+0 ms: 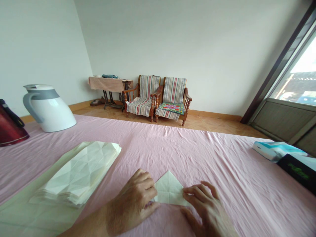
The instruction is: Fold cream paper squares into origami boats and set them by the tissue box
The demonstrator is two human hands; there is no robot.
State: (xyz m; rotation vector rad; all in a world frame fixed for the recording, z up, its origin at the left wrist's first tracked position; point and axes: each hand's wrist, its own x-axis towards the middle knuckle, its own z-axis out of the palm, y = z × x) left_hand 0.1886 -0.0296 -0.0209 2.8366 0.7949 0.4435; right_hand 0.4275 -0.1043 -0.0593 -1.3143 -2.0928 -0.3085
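A small pale sheet of folded paper (170,188) lies on the pink tablecloth in front of me. Its top comes to a point, and crease lines cross its middle. At its left corner, the curled fingers and thumb of my left hand (134,200) are closed on the paper. My right hand (206,207) touches the right corner with its fingertips. Its fingers are loosely spread, and the thumb is apart from them near the lower edge. Left of my hands sits a stack of creased paper (81,171) on larger pale sheets (32,217).
A white and grey jug (55,110) and a red flask (11,126) stand at the left. On the right lie a blue-and-white pack (278,149) and a black box (297,172). Two wooden chairs (171,95) and a cloth-covered side table (108,84) are beyond the tablecloth (209,158).
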